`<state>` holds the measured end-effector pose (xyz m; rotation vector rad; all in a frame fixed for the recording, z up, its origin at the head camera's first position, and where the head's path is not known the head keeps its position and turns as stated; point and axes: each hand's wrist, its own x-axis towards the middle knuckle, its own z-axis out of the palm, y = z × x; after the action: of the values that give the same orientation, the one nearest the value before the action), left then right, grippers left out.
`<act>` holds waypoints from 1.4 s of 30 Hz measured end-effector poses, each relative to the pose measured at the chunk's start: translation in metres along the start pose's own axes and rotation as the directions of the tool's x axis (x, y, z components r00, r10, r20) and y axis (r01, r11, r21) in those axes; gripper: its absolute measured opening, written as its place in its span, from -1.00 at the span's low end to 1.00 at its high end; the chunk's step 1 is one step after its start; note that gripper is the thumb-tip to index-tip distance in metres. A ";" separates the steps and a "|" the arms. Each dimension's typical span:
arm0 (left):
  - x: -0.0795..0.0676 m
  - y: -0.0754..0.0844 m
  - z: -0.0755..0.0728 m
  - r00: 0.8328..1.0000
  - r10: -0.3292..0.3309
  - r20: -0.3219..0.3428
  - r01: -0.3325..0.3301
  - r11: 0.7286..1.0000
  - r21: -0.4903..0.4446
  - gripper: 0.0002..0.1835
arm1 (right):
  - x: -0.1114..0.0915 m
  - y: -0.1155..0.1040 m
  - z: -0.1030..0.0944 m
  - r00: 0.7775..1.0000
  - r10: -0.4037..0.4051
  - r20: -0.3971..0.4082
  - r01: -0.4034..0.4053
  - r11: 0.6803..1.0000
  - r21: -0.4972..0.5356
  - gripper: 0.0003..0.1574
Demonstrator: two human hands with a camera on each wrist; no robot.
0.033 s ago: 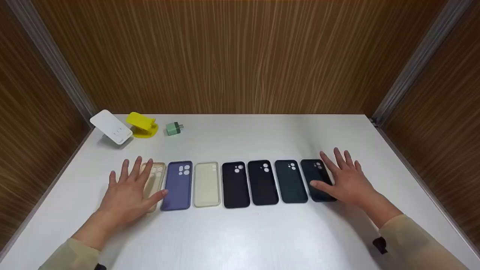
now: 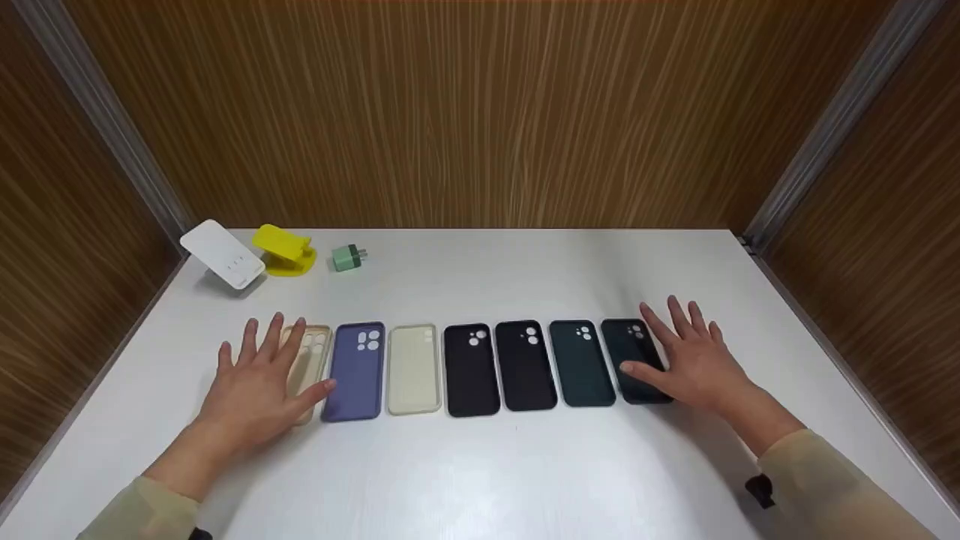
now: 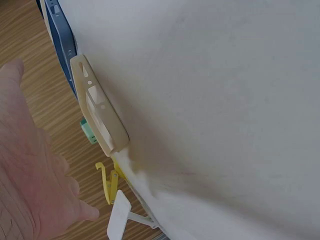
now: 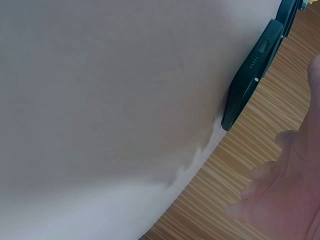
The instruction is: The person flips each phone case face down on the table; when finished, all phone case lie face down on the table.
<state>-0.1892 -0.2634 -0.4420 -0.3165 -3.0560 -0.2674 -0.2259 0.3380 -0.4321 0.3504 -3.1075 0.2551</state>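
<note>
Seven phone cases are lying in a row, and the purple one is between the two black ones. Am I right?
Not quite: the head view shows the purple case between the tan case and the cream case. Seven in a row is right.

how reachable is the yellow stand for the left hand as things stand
Likely yes: the left hand is spread and holds nothing, and no object shows between it and the yellow stand.
</note>
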 end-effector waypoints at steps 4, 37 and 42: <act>0.002 0.003 -0.003 1.000 0.003 0.011 -0.003 1.000 0.000 0.20 | -0.002 0.002 -0.001 1.000 0.004 -0.006 -0.004 1.000 0.003 0.32; 0.120 0.271 0.020 0.858 0.514 -0.002 -0.513 0.854 -0.088 0.10 | 0.005 0.007 -0.013 0.996 0.051 0.079 -0.087 0.819 0.567 0.08; 0.126 0.296 0.040 0.846 0.531 0.034 -0.527 0.845 -0.095 0.07 | 0.009 0.011 -0.009 0.988 0.047 0.146 -0.127 0.783 0.608 0.06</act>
<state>-0.2522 0.0536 -0.4233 -1.1652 -2.8569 -0.3499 -0.2373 0.3486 -0.4245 0.2179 -3.0611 1.3176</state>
